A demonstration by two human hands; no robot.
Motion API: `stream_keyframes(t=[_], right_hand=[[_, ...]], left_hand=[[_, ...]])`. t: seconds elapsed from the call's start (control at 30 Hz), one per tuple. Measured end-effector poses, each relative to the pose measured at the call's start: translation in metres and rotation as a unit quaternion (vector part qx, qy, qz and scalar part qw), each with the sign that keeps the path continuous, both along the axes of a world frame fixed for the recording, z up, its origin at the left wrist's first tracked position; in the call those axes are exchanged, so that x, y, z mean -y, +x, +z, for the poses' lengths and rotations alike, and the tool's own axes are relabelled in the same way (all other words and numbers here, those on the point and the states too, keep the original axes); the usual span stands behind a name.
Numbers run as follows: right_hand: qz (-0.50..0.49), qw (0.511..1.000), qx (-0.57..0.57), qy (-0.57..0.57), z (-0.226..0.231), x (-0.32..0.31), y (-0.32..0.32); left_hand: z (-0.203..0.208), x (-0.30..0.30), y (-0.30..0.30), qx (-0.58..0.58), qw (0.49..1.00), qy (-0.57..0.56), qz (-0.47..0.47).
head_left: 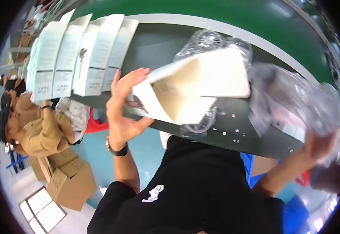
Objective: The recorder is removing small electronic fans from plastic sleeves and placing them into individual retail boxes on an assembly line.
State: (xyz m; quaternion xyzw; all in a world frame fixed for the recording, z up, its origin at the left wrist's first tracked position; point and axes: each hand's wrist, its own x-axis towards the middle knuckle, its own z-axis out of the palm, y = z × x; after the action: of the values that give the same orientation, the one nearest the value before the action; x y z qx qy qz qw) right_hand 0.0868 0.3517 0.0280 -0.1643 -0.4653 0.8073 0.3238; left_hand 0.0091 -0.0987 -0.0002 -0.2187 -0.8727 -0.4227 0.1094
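Note:
My left hand (122, 111) grips an open white carton (193, 91) by its closed end, thumb below and fingers above. The carton lies tilted over the dark table, its open mouth and flaps toward the right. At the far right my right hand (321, 145), blurred by motion, is closed at the lower edge of a crinkled clear plastic bag (294, 95); the bag's contents are too smeared to make out. Beyond the carton lies a bagged round, spoked, wheel-like part (210, 40). Another round spoked part (202, 124) shows partly beneath the carton.
Several white cartons (65, 58) stand in a row on the table's left. Small clear bits (237, 131) lie scattered near the front edge of the dark table (154, 39). Co-workers (45, 128) sit at the left, above a brown cardboard box (72, 183). Blue bins (247, 165) stand below the table.

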Motion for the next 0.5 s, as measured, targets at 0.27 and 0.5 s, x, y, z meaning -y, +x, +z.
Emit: stream_keyframes(t=[0.27,0.5], right_hand=[[0.145,0.957,0.075,0.239,0.022,-0.006,0.024],[0.221,0.855,0.145,0.446,0.063,0.106,-0.032]], left_hand=[[0.005,-0.018,0.011,-0.109,0.990,-0.078,0.054],[0.009,-0.034,0.003,-0.097,0.991,-0.093,0.001]])
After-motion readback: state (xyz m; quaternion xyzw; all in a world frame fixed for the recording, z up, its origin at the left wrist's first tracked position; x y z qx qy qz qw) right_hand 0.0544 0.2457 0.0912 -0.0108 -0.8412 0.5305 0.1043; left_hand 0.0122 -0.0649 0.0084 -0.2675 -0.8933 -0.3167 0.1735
